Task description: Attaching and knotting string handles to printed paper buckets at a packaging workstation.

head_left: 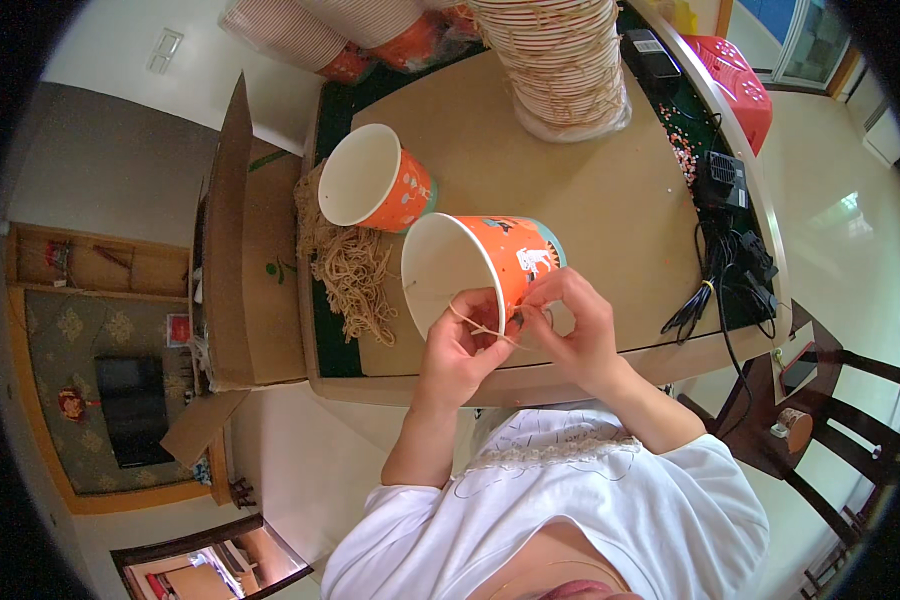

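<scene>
An orange paper bucket [515, 250] with a white inside lies tipped at the table's near side, its mouth facing left. My left hand [462, 345] is closed at the bucket's near rim, some fingers inside the mouth and the thumb outside. A thin beige string [482, 325] runs across these fingers toward my other hand. My right hand [577, 328] pinches the string against the bucket's near side; the exact spot is partly hidden by the fingers. Just beyond stands a second orange paper bucket [407, 195]. To the left lies a tangled heap of beige strings [355, 280].
A tall stack of nested buckets with strings [560, 70] stands at the far side. More wrapped stacks [290, 35] are at the far left. An open cardboard box [260, 250] adjoins the left edge. Black cables and adapters [725, 260] line the right edge.
</scene>
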Demonstrator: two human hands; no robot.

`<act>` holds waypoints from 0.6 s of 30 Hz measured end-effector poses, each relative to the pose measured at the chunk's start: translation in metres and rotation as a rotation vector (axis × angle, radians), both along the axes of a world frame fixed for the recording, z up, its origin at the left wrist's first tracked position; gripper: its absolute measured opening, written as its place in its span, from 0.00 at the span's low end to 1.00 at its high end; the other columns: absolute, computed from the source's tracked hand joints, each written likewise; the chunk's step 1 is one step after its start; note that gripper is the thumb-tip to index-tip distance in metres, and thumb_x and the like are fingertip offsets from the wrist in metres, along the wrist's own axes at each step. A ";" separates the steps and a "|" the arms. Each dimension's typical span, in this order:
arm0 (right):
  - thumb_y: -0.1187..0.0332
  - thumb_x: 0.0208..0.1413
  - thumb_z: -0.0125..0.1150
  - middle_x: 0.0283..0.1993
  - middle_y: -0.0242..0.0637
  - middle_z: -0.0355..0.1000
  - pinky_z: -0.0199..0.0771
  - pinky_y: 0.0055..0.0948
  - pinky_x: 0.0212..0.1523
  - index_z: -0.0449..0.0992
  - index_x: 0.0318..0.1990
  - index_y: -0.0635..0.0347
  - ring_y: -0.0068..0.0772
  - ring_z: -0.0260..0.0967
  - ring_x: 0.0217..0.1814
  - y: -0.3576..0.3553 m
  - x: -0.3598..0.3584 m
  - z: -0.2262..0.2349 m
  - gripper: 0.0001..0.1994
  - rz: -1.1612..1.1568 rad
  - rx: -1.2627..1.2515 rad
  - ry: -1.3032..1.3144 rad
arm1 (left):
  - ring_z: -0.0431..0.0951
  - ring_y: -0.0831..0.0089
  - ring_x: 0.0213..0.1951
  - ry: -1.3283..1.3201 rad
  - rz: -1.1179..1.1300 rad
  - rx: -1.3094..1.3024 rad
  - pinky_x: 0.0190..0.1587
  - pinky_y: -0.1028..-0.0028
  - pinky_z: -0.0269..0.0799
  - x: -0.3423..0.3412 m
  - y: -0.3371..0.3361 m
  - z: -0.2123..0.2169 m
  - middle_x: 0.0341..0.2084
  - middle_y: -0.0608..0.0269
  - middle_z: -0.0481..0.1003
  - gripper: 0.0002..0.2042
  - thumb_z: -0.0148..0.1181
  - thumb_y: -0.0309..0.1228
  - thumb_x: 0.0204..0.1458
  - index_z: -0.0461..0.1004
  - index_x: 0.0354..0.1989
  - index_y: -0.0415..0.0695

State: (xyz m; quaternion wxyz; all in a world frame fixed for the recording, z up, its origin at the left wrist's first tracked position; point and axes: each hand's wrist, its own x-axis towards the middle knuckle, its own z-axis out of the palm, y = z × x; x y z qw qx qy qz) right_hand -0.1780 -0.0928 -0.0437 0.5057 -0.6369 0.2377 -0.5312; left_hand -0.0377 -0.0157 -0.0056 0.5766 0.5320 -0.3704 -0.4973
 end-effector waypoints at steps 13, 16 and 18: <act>0.81 0.45 0.63 0.30 0.36 0.71 0.69 0.27 0.31 0.71 0.31 0.62 0.32 0.69 0.31 0.004 -0.003 -0.002 0.07 -0.030 -0.028 0.006 | 0.75 0.77 0.40 -0.062 -0.050 0.025 0.43 0.76 0.73 0.003 0.003 -0.002 0.37 0.62 0.74 0.15 0.62 0.16 0.46 0.69 0.43 0.37; 0.82 0.44 0.63 0.30 0.37 0.70 0.69 0.28 0.31 0.70 0.30 0.63 0.34 0.68 0.31 0.003 -0.002 -0.002 0.08 -0.064 -0.108 0.010 | 0.75 0.76 0.39 -0.067 -0.042 0.025 0.43 0.76 0.72 0.002 0.003 -0.001 0.37 0.62 0.74 0.16 0.64 0.16 0.45 0.69 0.42 0.38; 0.82 0.44 0.63 0.30 0.37 0.70 0.69 0.29 0.31 0.70 0.30 0.63 0.35 0.68 0.31 0.003 -0.001 -0.002 0.08 -0.064 -0.123 0.008 | 0.75 0.77 0.39 -0.067 -0.040 0.024 0.43 0.76 0.72 0.002 0.003 -0.001 0.38 0.62 0.74 0.16 0.64 0.16 0.45 0.69 0.42 0.38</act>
